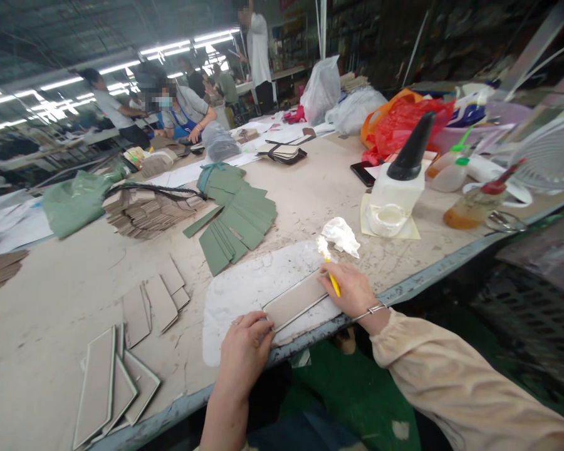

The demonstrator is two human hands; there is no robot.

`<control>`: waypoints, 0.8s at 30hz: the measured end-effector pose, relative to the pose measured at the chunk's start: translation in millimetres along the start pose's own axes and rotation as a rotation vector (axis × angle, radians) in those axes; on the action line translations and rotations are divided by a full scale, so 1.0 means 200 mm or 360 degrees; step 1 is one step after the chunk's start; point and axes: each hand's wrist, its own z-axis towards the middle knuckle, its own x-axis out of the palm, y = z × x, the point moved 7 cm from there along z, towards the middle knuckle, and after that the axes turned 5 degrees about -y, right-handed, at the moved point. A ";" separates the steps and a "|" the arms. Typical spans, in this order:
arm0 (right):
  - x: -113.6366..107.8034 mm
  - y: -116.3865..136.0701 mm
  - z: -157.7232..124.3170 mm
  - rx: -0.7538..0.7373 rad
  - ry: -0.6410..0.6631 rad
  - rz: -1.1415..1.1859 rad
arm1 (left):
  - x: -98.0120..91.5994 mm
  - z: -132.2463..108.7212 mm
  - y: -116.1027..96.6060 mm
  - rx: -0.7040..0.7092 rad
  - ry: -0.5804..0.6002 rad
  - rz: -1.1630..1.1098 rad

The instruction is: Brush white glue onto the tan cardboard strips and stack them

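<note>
A flat beige rectangular panel (295, 297) with pale-edged sides lies on a white sheet (225, 313) near the table edge. My left hand (248, 341) is closed on the panel's left end, thumb and fingers pinching it. At the other end, my right hand (352, 289) rests against the panel, with a slim yellow stick (333, 283) between its fingers. White material shows at the stick's upper tip, beside a crumpled white tissue (341, 237). Several similar pale-edged panels (96, 376) lie fanned to the left, with plainer beige pieces (138, 313) behind them.
Green strips (239, 225) and a bundle of beige pieces (145, 213) lie beyond the sheet. To the right stand a white container with a black cone (397, 188), an amber bottle (472, 207) and a fan (549, 153). A masked co-worker (181, 116) sits across the table.
</note>
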 end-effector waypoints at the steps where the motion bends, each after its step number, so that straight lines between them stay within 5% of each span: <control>1: 0.01 0.00 0.00 0.0010 0.0008 0.0000 | 0.00 0.00 0.00 -0.0003 -0.0005 -0.0001; 24: 0.03 -0.02 -0.01 0.0052 0.0088 -0.0086 | -0.01 0.00 -0.02 -0.0023 -0.0016 0.0032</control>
